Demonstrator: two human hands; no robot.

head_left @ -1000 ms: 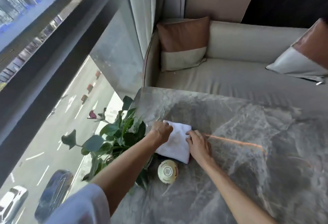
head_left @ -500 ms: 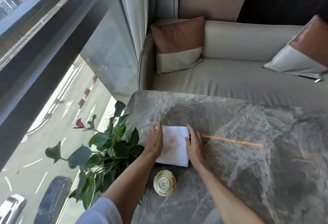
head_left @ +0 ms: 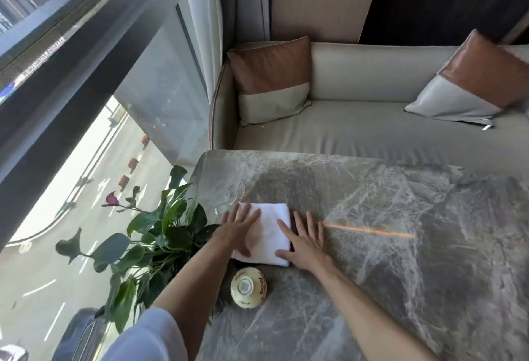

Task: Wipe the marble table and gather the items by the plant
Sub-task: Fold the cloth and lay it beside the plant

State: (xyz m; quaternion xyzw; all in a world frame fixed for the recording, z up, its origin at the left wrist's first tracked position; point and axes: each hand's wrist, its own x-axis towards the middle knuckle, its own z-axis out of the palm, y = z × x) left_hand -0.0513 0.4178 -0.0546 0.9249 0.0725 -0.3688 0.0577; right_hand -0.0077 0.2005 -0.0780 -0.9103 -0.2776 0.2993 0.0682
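Observation:
A folded white cloth lies flat on the grey marble table, close to its left edge. My left hand rests palm down on the cloth's left part, fingers spread. My right hand lies flat over the cloth's right edge, partly on a dark thing beneath it that is mostly hidden. A small cream round container lies just in front of the cloth. The green plant with one purple flower stands at the table's left edge, beside my left forearm.
A beige sofa with two brown-and-grey cushions runs along the far side of the table. A tall window is to the left, with a street far below. A thin orange light streak crosses the marble to the right of my hands.
The cloth went from loosely bunched to lying flat and squared. My left hand opened from a grip to a flat palm on it. My right hand stayed at its right edge.

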